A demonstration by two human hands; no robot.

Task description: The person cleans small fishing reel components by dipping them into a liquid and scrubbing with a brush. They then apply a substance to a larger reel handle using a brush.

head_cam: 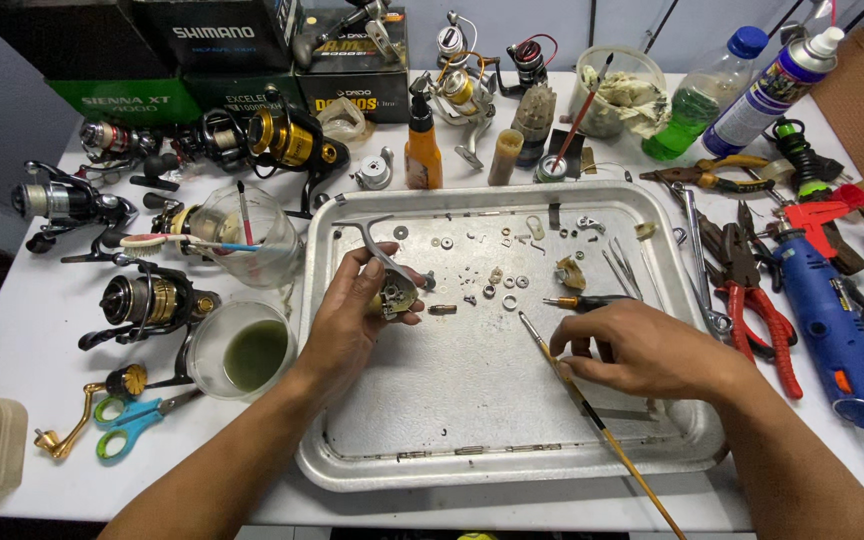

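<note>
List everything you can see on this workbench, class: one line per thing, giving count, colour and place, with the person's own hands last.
metal tray: one, silver, centre of the table
small loose parts: many, metallic, upper part of the tray
fishing reels: several, black and gold, left and back of the table
cup of green liquid: one, clear, left of the tray
scissors: one, blue and green handles, front left
orange bottle: one, behind the tray
pliers: one, red handles, right of the tray
rotary tool: one, blue, far right
left hand: holds a reel body over the tray
right hand: holds a thin brush over the tray
</note>
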